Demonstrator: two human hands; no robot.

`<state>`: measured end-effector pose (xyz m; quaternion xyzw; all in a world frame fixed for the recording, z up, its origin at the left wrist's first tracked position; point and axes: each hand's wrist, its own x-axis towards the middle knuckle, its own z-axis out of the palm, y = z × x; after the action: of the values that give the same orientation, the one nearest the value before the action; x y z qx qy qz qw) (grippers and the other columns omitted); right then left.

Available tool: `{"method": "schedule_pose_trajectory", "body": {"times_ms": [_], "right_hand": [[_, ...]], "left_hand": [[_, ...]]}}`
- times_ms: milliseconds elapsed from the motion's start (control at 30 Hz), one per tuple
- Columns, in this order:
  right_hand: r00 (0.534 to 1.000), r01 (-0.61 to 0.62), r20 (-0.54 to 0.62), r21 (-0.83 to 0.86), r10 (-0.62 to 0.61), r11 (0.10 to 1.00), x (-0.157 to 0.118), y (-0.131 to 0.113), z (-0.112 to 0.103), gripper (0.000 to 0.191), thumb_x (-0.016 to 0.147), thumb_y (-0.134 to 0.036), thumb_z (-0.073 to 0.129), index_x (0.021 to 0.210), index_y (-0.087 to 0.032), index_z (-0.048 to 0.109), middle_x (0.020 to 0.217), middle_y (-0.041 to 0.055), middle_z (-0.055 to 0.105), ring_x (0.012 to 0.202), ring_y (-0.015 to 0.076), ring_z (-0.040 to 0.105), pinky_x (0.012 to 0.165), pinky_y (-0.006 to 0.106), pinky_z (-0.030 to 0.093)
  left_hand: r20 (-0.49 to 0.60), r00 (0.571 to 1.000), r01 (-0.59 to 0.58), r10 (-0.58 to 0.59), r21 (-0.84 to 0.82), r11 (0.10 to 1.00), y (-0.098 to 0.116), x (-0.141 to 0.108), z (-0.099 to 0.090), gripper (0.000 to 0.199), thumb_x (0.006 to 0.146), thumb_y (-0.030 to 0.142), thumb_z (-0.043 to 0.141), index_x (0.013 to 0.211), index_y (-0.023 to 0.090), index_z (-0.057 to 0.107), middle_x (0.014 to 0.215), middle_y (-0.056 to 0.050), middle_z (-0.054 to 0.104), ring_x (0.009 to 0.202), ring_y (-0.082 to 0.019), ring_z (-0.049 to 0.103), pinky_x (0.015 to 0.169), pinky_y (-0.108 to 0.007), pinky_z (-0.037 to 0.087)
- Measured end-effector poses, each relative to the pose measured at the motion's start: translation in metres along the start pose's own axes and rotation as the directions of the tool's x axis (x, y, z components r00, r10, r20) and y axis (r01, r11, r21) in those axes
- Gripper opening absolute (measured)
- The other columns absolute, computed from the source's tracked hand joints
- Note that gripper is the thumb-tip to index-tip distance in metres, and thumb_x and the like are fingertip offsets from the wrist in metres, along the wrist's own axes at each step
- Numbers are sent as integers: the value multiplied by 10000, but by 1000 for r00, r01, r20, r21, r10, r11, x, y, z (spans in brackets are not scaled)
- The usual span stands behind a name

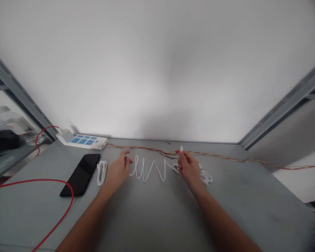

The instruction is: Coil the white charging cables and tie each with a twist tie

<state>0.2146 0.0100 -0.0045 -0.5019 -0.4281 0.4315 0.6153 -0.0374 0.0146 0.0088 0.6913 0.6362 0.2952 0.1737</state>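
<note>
A white cable (144,171) lies in loose zigzag loops between my hands. My right hand (189,169) pinches its small white plug (181,148), which points upward. Beside the cable's left end is my left hand (120,169), its fingers curled and apart, with nothing seen between them. A coiled white cable (102,173) lies left of my left hand, next to a black phone (82,174). Another white cable bundle (205,175) rests just right of my right hand, partly hidden by it.
At the back left of the grey table (152,217) sits a power strip (86,140) with a white adapter (65,135). Twisted red and yellow wires (223,156) run along the back, near a white wall (157,70). A red cable (71,199) curves across the left side.
</note>
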Motion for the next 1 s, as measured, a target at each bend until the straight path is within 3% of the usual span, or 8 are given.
{"method": "schedule_pose_trajectory", "body": {"times_ms": [100, 233, 333, 433, 567, 733, 800, 1000], "right_hand": [[992, 89, -77, -116, -98, 989, 4, -3, -8, 460, 798, -565, 503, 975, -156, 617, 412, -100, 327, 330, 48, 272, 323, 170, 198], [989, 135, -28, -195, -143, 971, 6, -1, -11, 433, 805, -554, 497, 910, -154, 626, 459, -64, 444, 351, 59, 332, 342, 182, 252], [986, 167, 34, -214, -163, 962, 6, 2, -9, 416, 781, -544, 532, 855, -145, 624, 617, -3, 574, 416, 73, 413, 378, 197, 322], [985, 174, 37, -266, -170, 948, 5, 4, -8, 425, 778, -533, 535, 915, -144, 641, 633, -1, 573, 443, 83, 418, 403, 206, 339], [979, 197, 18, -341, -203, 919, 5, 3, -10, 435, 787, -518, 526, 961, -139, 645, 598, -6, 567, 479, 109, 472, 444, 221, 370], [958, 275, 38, -416, -286, 867, 4, 5, -12, 364, 776, -480, 554, 881, -150, 664, 667, 28, 618, 577, 142, 543, 536, 252, 436], [950, 308, 90, -419, -298, 854, 3, 6, -11, 339, 764, -468, 569, 859, -158, 669, 674, 30, 621, 557, 135, 531, 517, 249, 439], [927, 338, 296, -386, -231, 858, -2, 6, -5, 275, 756, -404, 590, 871, -170, 676, 698, 39, 645, 505, 111, 526, 473, 229, 449]], "left_hand": [[-40, 998, 43, -54, -235, 971, -4, 4, -1, 359, 885, 329, 315, 1172, 157, 446, 819, -32, 655, 476, -114, 553, 511, -249, 434], [-60, 993, 68, -101, -410, 910, -7, 9, -1, 416, 853, 428, 382, 1163, 160, 450, 836, -24, 632, 425, -73, 507, 427, -205, 398], [37, 997, 82, -74, -492, 867, -9, 11, 1, 466, 784, 448, 504, 1145, 154, 475, 935, -59, 647, 473, -78, 539, 390, -186, 360], [135, 991, 97, -26, -556, 826, -11, 11, 4, 495, 755, 444, 542, 1145, 148, 472, 1050, -107, 651, 579, -113, 599, 390, -185, 362], [156, 988, 96, -18, -508, 856, -12, 11, 3, 428, 753, 452, 531, 1051, 144, 546, 1034, -111, 674, 715, -173, 646, 459, -214, 425], [37, 999, -27, 39, -294, 955, -8, 9, -3, 318, 735, 404, 569, 937, 189, 687, 949, -56, 698, 828, -185, 621, 632, -249, 466], [24, 997, -65, 75, -286, 956, -6, 9, -3, 303, 732, 388, 579, 936, 200, 702, 960, -49, 692, 788, -166, 611, 653, -252, 468], [131, 984, -68, 122, -357, 932, -2, 6, -1, 261, 732, 340, 589, 921, 208, 713, 883, -32, 705, 734, -156, 624, 663, -250, 484]]}}
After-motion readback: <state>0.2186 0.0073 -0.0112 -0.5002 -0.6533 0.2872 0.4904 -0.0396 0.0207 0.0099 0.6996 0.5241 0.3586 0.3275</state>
